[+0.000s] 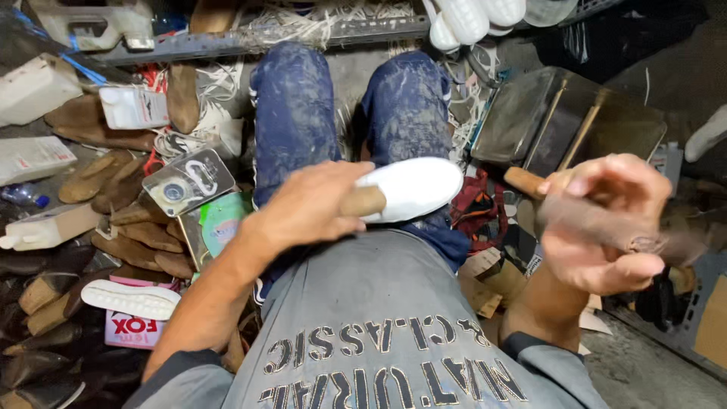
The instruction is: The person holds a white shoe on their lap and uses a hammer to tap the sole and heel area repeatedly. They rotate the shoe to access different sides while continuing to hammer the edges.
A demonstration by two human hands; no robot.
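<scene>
I sit with my knees in dusty blue jeans [295,106]. My left hand [310,204] grips a white shoe [413,185] that rests on my right thigh, with a brown wooden piece sticking out near my fingers. My right hand [606,227] is raised at the right, blurred, and holds a wooden-handled tool [526,182]; its far end is smeared by the motion and hard to make out.
Brown soles and shoe lasts [148,238] lie piled at the left with a white sole [129,299], plastic bottles [132,106] and small boxes. A dark metal tray [560,113] stands at the right. White soles [466,19] hang from a shelf above.
</scene>
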